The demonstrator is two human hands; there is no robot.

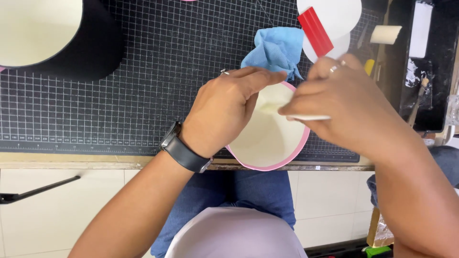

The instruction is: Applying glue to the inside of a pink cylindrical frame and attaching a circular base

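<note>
A round pink-rimmed box with a cream inside stands on the black gridded cutting mat at the table's near edge. My left hand, with a black watch on the wrist, grips the box's left rim, fingers reaching over the opening. My right hand, wearing a ring, pinches a thin white strip at the box's right rim. A crumpled blue cloth lies just behind the box, touching my left fingertips.
A red flat scraper rests on white paper discs at the back right. A large black round box with a cream inside stands back left. A paper roll and a brush lie to the right.
</note>
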